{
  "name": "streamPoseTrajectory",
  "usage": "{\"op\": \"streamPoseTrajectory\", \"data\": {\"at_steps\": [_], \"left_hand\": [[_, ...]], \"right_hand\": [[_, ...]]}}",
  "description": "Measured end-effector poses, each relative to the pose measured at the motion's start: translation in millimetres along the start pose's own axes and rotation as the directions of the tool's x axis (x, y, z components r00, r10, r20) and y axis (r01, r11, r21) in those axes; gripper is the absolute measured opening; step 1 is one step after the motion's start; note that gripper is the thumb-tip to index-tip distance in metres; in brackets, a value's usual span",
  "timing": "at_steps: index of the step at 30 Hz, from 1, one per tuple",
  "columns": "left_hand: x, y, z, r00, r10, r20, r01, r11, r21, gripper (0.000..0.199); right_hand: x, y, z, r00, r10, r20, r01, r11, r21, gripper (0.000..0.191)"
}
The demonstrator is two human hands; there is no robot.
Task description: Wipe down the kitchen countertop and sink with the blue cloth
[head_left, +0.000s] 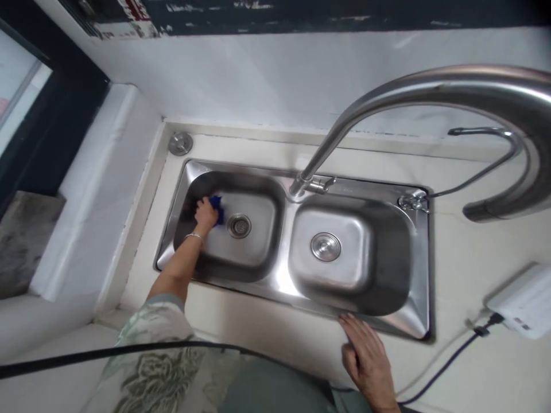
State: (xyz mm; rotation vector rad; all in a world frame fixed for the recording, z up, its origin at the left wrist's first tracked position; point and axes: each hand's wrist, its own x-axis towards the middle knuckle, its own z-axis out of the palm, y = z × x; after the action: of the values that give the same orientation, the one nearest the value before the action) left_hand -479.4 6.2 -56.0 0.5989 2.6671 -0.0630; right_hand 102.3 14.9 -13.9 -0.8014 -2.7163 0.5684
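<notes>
My left hand [206, 214] reaches into the left basin [258, 221] of a steel double sink. Its fingers are closed on a dark blue cloth [217, 210], most of which sticks out to the right of the hand, near the drain [239, 226]. My right hand [364, 353] lies with fingers stretched out on the counter's front edge, its fingertips at the sink's front rim [314, 307]. Nothing shows in it. The right basin [336, 281] has a metal strainer [326, 246] in its drain.
A tall curved faucet [327, 146] rises behind the sink and arches over the right side. A thin second spout [477, 172] stands at the right corner. A white box [523, 301] with a black cable [447, 358] sits on the right counter. A round metal cap [180, 143] is at the back left.
</notes>
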Motion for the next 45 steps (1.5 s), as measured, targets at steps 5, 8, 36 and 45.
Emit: {"op": "streamPoseTrajectory", "data": {"at_steps": [5,8,36,45], "left_hand": [[37.0,18.5,19.2,0.997,-0.061,-0.053,0.061,0.998,-0.004,0.050],[44.5,56.2,47.2,0.997,-0.047,-0.060,0.047,0.999,-0.005,0.051],[61.2,34.8,-80.2,0.866,-0.051,-0.498,-0.027,0.988,-0.149,0.043],[66.9,88.6,-81.2,0.788,-0.354,-0.503,0.070,0.864,-0.498,0.045]], "right_hand": [[-0.4,-2.4,-1.7,0.999,0.036,0.016,-0.036,0.999,-0.006,0.061],[-0.5,-4.3,-3.6,0.997,0.063,0.041,-0.062,0.998,-0.013,0.061],[-3.8,13.9,8.5,0.991,-0.116,-0.064,0.113,0.992,-0.055,0.064],[-2.7,6.9,8.4,0.999,-0.028,-0.037,0.027,0.999,-0.035,0.065]]}}
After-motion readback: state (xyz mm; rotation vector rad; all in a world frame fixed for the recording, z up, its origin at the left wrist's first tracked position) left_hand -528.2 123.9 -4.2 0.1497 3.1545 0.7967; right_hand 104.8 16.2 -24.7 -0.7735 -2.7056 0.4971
